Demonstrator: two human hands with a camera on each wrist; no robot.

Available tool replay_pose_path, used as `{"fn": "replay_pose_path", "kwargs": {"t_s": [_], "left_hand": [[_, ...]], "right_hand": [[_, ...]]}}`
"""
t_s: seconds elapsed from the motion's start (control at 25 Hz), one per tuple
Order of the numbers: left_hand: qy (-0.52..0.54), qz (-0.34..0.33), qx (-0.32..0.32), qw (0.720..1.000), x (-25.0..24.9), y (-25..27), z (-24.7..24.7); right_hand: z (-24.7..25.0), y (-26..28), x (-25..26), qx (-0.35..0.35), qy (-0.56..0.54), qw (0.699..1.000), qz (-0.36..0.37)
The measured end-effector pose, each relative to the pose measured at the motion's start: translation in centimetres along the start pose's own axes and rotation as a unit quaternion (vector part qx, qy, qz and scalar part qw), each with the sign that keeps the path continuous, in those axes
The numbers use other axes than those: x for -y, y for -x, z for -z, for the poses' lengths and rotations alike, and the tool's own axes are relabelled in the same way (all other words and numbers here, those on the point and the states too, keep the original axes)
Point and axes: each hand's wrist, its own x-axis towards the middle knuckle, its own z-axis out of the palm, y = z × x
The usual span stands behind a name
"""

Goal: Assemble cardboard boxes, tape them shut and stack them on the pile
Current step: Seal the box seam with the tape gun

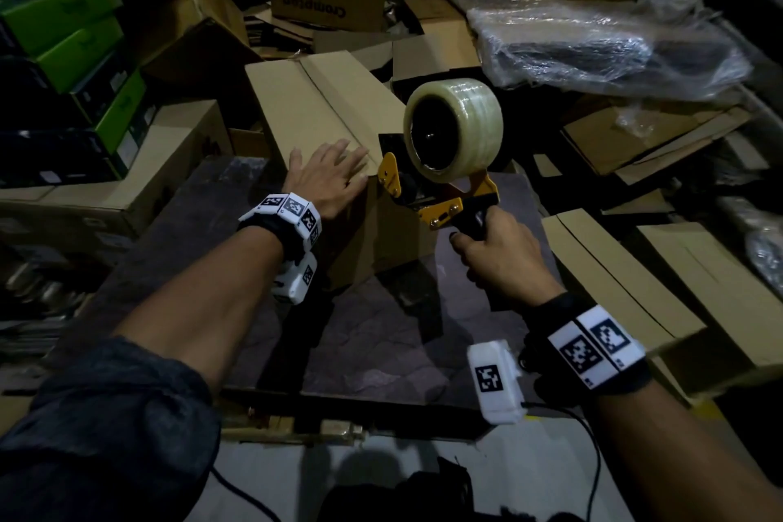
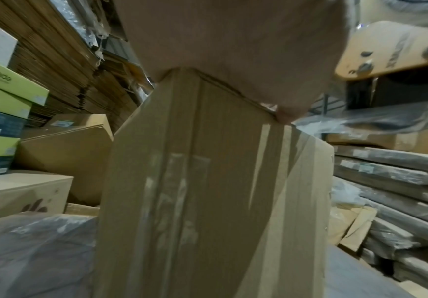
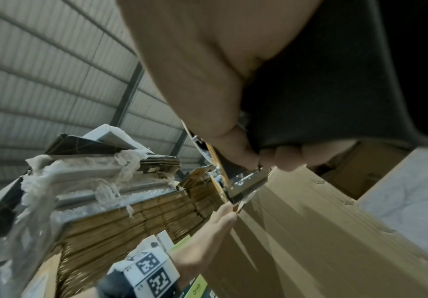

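- The head view looks forward and down from above onto a dark stone-patterned table [image 1: 381, 331], with both forearms reaching away from the lens.
- The left wrist view sits very close under the left hand [image 2: 233, 40], looking along it and up the taped side of a plain brown cardboard box [image 2: 207, 181].
- The right wrist view looks along the right hand [image 3: 207, 70], tilted upward, so a corrugated metal wall [image 3: 41, 70] fills its background.
- All three views share the box and the yellow metal tape dispenser [image 1: 440, 182]; the right wrist view also catches the left hand.
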Motion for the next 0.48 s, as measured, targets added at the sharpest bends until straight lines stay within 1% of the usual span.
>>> {"fn": "replay_pose_path", "kwargs": {"t_s": [0.16,0.36,0.48], "left_hand": [[0.0,-0.017,-0.011,1.0,-0.6,0.1,-0.3],[-0.011,-0.04,0.021,0.999,-0.5,-0.2,-0.3],[-0.024,-0.05,0.02,0.998,-0.3,-0.1,-0.3]], "right_hand": [[-0.2,0.4,-0.3,0.006,-0.004,1.0,-0.014],[-0.8,0.9,-0.6,0.013,-0.014,1.0,-0.02],[-1.4,1.0,-0.8,0.013,-0.02,1.0,-0.021]]}}
